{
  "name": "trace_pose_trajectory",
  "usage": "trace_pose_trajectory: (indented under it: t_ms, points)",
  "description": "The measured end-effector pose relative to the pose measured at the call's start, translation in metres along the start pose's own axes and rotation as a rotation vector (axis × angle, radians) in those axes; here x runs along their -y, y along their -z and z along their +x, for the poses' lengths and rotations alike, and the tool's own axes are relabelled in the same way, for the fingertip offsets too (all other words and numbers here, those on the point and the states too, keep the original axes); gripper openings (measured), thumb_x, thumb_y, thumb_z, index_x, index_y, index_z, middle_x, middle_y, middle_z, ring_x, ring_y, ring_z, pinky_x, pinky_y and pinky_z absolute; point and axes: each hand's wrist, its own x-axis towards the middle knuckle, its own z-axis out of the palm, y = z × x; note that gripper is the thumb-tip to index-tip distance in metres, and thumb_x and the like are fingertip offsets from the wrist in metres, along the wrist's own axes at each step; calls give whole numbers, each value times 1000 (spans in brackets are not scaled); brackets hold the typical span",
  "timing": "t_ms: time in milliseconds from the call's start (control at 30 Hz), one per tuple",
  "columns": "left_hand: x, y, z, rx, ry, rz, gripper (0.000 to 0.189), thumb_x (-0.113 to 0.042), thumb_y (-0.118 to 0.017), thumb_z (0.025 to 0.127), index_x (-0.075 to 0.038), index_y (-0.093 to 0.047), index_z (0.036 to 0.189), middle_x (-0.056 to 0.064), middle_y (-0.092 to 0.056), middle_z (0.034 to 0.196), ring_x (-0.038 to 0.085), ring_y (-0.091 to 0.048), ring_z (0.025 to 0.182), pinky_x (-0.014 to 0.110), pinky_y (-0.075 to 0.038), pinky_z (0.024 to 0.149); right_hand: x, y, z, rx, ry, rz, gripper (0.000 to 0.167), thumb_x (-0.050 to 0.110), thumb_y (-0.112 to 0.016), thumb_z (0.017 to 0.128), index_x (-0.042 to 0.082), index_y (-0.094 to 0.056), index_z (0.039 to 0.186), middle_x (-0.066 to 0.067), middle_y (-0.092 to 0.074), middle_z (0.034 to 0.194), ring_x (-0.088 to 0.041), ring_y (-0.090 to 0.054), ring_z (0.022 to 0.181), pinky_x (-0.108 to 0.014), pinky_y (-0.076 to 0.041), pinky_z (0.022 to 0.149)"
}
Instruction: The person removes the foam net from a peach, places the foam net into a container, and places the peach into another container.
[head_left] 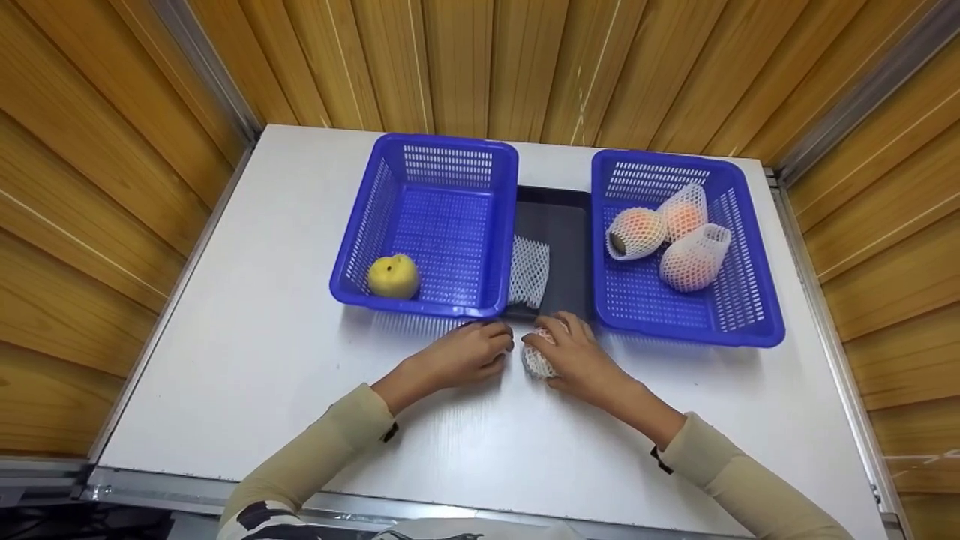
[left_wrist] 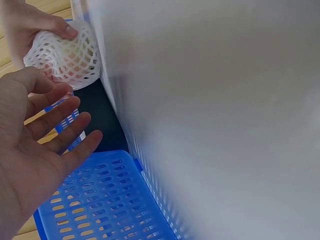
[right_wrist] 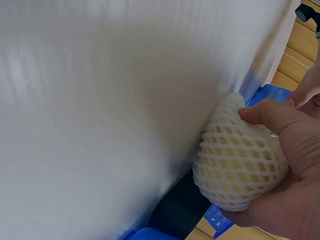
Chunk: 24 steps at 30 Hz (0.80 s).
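My right hand (head_left: 583,365) grips a peach in a white foam net (head_left: 537,355) over the table, in front of the black tray. In the right wrist view, my thumb lies near the narrow end of the netted peach (right_wrist: 240,165), and yellow skin shows through the mesh. My left hand (head_left: 466,352) is just left of it; the left wrist view has its fingers (left_wrist: 75,131) spread and holding nothing, close to the netted peach (left_wrist: 67,57). One bare yellow peach (head_left: 394,277) lies in the near left corner of the left blue basket (head_left: 420,306).
The black tray (head_left: 568,247) lies between the two baskets with an unfilled foam net (head_left: 529,271) on it. Several netted peaches (head_left: 694,259) rest in the right blue basket (head_left: 690,335). Wood-panelled walls (head_left: 525,67) enclose the white table (head_left: 247,360) at the back and sides.
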Motion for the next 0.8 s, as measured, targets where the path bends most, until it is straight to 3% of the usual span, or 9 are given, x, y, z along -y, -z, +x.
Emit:
trace_pose_trajectory:
  t_ms: [300, 533, 800]
  points:
    - [-2, 3, 0, -13, 7, -5, 13, -13, -63, 95, -7, -68, 105, 7, -67, 111, 21, -68, 97, 29, -59, 85, -1, 4, 5, -55, -35, 146, 57, 14, -86, 69, 16, -64, 121, -11, -55, 132, -37, -45, 125, -56, -39, 109]
    - [-3, 3, -2, -22, 25, -15, 17, -12, -63, 96, -7, -68, 111, 6, -67, 110, 20, -68, 96, 29, -59, 82, 3, 26, 13, -185, -80, 287, 56, 14, -89, 69, 15, -67, 121, -10, -56, 130, -34, -46, 123, -53, -47, 100]
    - [-10, 6, 5, -84, 15, -188, 20, -5, -62, 94, -3, -67, 114, 7, -67, 111, 20, -66, 104, 27, -56, 92, -4, 52, 29, -364, -124, 410, 52, 8, -84, 71, 12, -69, 120, -9, -58, 128, -28, -47, 120, -45, -43, 100]
